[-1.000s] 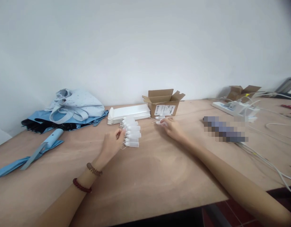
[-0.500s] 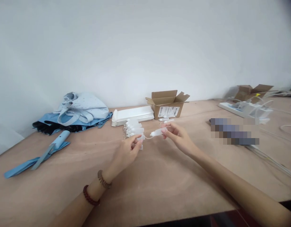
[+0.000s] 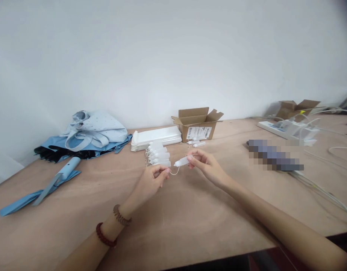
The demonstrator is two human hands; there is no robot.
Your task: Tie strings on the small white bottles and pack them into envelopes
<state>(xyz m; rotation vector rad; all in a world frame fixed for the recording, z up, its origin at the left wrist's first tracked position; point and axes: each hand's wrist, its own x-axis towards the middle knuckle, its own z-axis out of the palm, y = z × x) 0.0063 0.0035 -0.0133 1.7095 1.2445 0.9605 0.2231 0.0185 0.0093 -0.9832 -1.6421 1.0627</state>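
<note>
Head view: right hand [image 3: 205,165] holds a white tube [image 3: 182,161], drawn away from the box [image 3: 198,128]; left hand [image 3: 148,183] pinches its cord [image 3: 178,172]

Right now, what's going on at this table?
A person's right hand holds a small white tube above the tabletop, while the left hand pinches its thin cord. Matching tubes lie lined up just beyond the left hand; more lie before the open cardboard box.

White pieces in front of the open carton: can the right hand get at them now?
Probably yes: nothing visible blocks the right hand from those pieces, though it holds another white piece.
</note>
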